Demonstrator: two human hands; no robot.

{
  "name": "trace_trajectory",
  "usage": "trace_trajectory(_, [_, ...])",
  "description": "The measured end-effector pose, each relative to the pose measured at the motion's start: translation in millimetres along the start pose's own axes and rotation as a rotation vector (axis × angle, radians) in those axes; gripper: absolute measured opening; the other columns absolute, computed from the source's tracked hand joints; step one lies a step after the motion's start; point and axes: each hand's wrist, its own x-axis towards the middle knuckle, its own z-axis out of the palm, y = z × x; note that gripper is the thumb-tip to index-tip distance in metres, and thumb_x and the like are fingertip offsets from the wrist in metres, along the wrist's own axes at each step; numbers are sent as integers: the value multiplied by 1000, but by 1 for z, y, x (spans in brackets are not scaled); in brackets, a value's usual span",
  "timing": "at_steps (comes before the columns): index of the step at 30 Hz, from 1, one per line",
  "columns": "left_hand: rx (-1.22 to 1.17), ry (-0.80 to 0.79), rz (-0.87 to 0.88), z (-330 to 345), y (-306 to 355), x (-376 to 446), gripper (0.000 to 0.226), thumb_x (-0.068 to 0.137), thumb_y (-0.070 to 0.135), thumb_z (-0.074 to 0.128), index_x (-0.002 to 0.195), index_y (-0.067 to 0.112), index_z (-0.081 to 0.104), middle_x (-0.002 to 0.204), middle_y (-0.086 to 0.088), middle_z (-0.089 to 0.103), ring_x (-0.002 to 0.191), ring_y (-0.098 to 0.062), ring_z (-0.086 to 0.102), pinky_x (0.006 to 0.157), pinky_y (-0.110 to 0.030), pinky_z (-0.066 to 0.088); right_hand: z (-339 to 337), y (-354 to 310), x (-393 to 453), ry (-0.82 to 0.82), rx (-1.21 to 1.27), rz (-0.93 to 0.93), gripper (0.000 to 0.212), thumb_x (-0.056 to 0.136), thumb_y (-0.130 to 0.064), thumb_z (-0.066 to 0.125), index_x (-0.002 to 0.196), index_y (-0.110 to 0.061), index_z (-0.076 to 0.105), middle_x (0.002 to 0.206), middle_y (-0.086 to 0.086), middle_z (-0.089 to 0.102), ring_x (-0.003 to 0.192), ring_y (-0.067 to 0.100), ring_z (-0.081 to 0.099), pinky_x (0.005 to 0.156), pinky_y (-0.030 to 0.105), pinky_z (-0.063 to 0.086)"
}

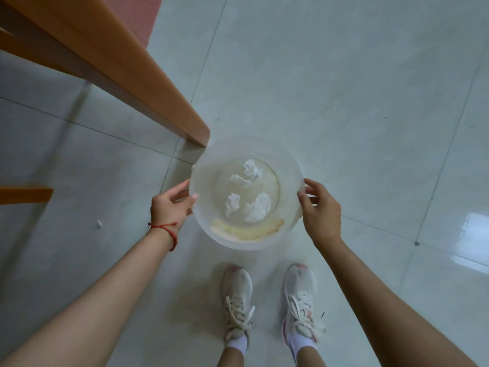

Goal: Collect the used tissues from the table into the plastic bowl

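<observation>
Tissues (248, 192) (soft, featherlight) lie crumpled inside the bowl (288, 229), thin slick plastic your left hand (170, 205) and right hand (321, 211) clasp at opposite rims above the floor (344, 88); hold level.

No legible text, labels, brands or numbers observed anywhere in view. Plastic bowl (246, 193) unmarked; shoes (300, 300) show no readable logo.

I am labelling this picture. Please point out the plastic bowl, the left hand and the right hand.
plastic bowl (288, 157): head view, on its far right wall.
left hand (169, 206): head view, on the back of the hand.
right hand (321, 210): head view, on the back of the hand.
</observation>
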Motion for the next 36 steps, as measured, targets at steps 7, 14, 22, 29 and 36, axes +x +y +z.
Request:
trace_trajectory(7, [26, 14, -5, 8, -22, 36, 42, 80, -2, 60, 121, 7, 56, 100, -8, 62, 89, -22, 58, 60, -14, 55, 24, 14, 23, -18, 23, 24, 25, 86, -17, 58, 111, -22, 60, 84, -9, 59, 60, -9, 55, 54, 0, 39])
trace_trajectory(14, [27, 47, 1, 10, -33, 48, 42, 81, -5, 59, 121, 6, 55, 100, -8, 62, 89, -22, 59, 63, -14, 56, 36, 14, 34, -34, 9, 26, 27, 85, -18, 59, 111, -25, 59, 91, -7, 61, 64, -7, 56, 56, 4, 42])
trace_trajectory(22, [588, 101, 197, 9, -8, 26, 41, 80, 13, 64, 120, 6, 57, 122, -22, 59, 112, -32, 55, 93, -33, 40, 18, -6, 24, -134, -137, 1, 37, 88, -31, 56, 123, -20, 52, 122, -1, 61, 96, 14, 61, 81, 32, 47])
trace_trajectory(29, [716, -92, 323, 19, 35, -34, 38, 86, 16, 56, 121, 2, 54, 125, -22, 57, 115, -35, 53, 96, -35, 39, -20, -54, -9, -203, -344, -108, 40, 93, -35, 46, 128, -17, 48, 132, 2, 53, 117, 19, 51, 91, 37, 43])
trace_trajectory(36, [819, -133, 457, 2, 117, -117, 39, 88, 25, 51, 122, 6, 52, 123, -17, 59, 114, -31, 51, 95, -38, 40, -99, -131, -68, -218, -642, -447, 34, 92, -25, 49, 124, -12, 52, 130, 6, 56, 115, 27, 50, 85, 38, 45])
